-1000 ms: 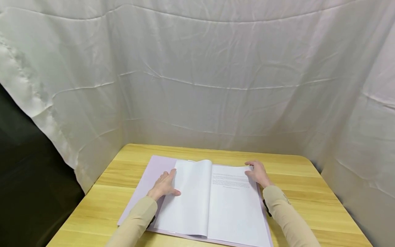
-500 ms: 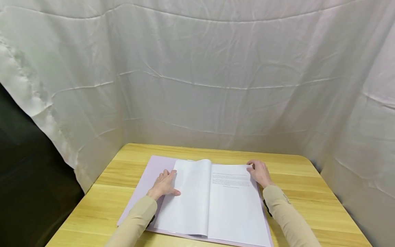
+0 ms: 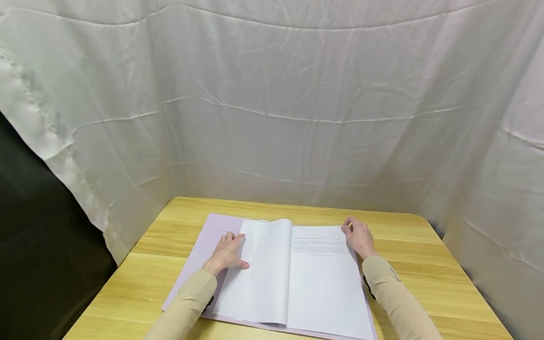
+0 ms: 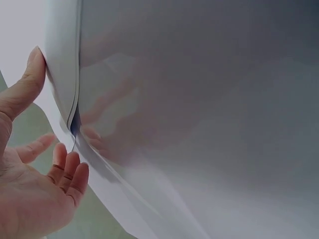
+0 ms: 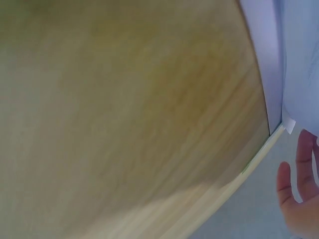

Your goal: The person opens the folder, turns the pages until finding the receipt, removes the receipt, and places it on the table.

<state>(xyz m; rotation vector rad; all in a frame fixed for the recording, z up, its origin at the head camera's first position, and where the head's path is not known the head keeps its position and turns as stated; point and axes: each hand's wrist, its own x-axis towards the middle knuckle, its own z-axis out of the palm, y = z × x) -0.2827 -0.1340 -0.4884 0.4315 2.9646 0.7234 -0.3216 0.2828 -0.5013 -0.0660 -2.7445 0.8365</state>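
A lilac folder (image 3: 189,271) lies opened on the table, with white pages inside it. The left page (image 3: 263,274) bulges up beside the fold. Printed lines run across the upper part of the right page (image 3: 327,283). My left hand (image 3: 225,255) rests over the left page's outer edge, thumb and fingers spread; the left wrist view shows the glossy page surface (image 4: 209,119) beside it. At the right page's top outer corner, my right hand (image 3: 359,238) pinches the sheet between thumb and fingers. Its fingertips are partly cut off in the right wrist view.
The wooden table (image 3: 420,278) extends to both sides of the folder and behind it. Pale grey curtains (image 3: 289,118) hang along the back and sides. A dark area (image 3: 42,236) shows at the far left.
The right page's top edge, dipped near the corner before, now lies straighter. My right hand has shifted slightly up and outward, its fingers closing in at the corner. The left hand stays put.
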